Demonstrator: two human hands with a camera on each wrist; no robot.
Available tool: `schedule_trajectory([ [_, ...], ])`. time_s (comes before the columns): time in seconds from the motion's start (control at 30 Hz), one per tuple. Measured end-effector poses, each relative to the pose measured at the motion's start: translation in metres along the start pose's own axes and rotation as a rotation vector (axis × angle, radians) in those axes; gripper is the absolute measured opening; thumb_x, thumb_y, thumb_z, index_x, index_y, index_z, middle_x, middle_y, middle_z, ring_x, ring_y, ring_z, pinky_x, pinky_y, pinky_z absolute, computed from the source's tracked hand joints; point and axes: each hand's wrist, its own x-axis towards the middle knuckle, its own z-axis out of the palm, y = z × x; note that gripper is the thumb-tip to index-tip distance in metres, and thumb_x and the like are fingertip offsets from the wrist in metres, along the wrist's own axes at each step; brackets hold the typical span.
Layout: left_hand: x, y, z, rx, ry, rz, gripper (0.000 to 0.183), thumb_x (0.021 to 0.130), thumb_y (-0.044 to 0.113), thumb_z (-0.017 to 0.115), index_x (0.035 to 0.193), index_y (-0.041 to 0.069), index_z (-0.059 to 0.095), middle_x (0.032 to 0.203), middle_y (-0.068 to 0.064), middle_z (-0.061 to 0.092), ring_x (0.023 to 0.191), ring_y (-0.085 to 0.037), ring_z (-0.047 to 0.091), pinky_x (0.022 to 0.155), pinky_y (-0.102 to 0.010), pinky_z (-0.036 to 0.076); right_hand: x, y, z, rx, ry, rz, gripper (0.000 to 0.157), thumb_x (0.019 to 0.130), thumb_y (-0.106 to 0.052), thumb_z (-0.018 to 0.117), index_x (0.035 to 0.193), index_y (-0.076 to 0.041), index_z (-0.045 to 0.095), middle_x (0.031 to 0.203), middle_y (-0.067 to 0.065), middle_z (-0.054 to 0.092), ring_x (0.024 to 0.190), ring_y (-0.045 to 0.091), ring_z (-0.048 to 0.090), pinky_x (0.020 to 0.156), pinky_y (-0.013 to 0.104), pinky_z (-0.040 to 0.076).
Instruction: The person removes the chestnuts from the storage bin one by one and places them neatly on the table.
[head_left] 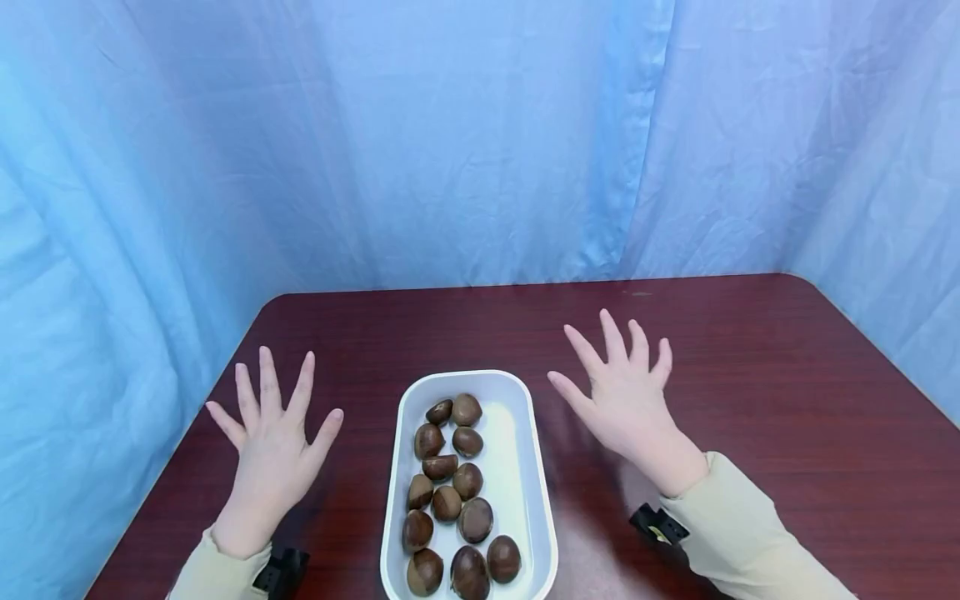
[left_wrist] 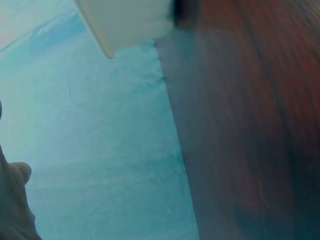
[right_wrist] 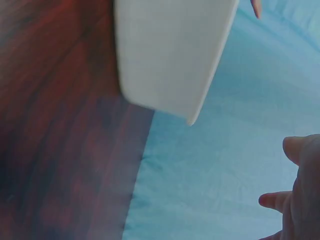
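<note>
A white rectangular tray (head_left: 519, 492) stands on the dark red table, its long side running toward the far edge. Several brown chestnuts (head_left: 476, 520) lie in it, mostly along its left side and near end. To the tray's left, my left hand (head_left: 272, 458) is spread with fingers straight, holding nothing. On the other side my right hand (head_left: 626, 400) is likewise spread, apart from the tray. The right wrist view shows the tray's outer wall (right_wrist: 165, 55) and part of my right hand (right_wrist: 305, 190). Only a bit of my left hand (left_wrist: 15, 205) enters the left wrist view.
The wooden table (head_left: 787, 417) has rounded far corners. Blue curtains (head_left: 480, 150) hang behind it and along both sides. A black wrist device (head_left: 282, 572) sits at the left cuff, and another black device (head_left: 658, 525) at the right cuff.
</note>
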Motion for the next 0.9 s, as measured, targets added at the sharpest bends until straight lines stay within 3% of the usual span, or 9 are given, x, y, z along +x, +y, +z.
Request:
schedule_trajectory([
  [0.23, 0.004, 0.010, -0.005, -0.195, -0.070, -0.033, 0.069, 0.096, 0.039, 0.049, 0.153, 0.020, 0.015, 0.157, -0.020, -0.012, 0.140, -0.044, -0.017, 0.102, -0.071, -0.013, 0.016, -0.029, -0.001, 0.133, -0.016, -0.031, 0.061, 0.093, -0.049, 0.050, 0.144, -0.018, 0.038, 0.152, 0.021, 0.021, 0.135, 0.045, 0.017, 0.106, 0.064, 0.009],
  [0.47, 0.010, 0.024, -0.005, -0.375, -0.202, -0.134, 0.075, 0.095, 0.033, 0.055, 0.154, 0.021, 0.011, 0.156, -0.020, -0.007, 0.140, -0.045, -0.007, 0.096, -0.076, 0.017, 0.028, -0.062, -0.002, 0.349, -0.073, -0.032, 0.058, 0.094, -0.048, 0.049, 0.142, -0.016, 0.042, 0.149, 0.018, 0.031, 0.134, 0.041, 0.030, 0.102, 0.061, 0.031],
  [0.63, 0.013, 0.030, -0.002, -0.501, -0.312, -0.202, 0.075, 0.095, 0.031, 0.056, 0.154, 0.019, 0.011, 0.155, -0.021, 0.000, 0.140, -0.045, 0.007, 0.102, -0.071, 0.021, 0.034, -0.080, 0.004, 0.509, -0.151, -0.009, 0.056, 0.095, -0.045, 0.050, 0.141, -0.014, 0.044, 0.147, 0.013, 0.036, 0.135, 0.032, 0.034, 0.104, 0.052, 0.036],
  [0.73, 0.013, 0.031, 0.003, -0.623, -0.376, -0.248, 0.075, 0.094, 0.028, 0.057, 0.153, 0.020, 0.012, 0.156, -0.019, 0.005, 0.141, -0.043, 0.012, 0.106, -0.064, 0.023, 0.037, -0.089, 0.009, 0.555, -0.185, -0.001, 0.054, 0.094, -0.043, 0.053, 0.139, -0.014, 0.046, 0.145, 0.011, 0.039, 0.132, 0.029, 0.038, 0.104, 0.047, 0.039],
  [0.9, 0.013, 0.030, 0.018, -0.809, -0.467, -0.338, 0.074, 0.093, 0.022, 0.060, 0.152, 0.021, 0.016, 0.156, -0.017, 0.012, 0.142, -0.042, 0.015, 0.107, -0.063, 0.026, 0.042, -0.100, 0.021, 0.586, -0.282, 0.023, 0.058, 0.091, -0.044, 0.058, 0.139, -0.015, 0.045, 0.144, 0.010, 0.041, 0.122, 0.027, 0.049, 0.096, 0.043, 0.046],
])
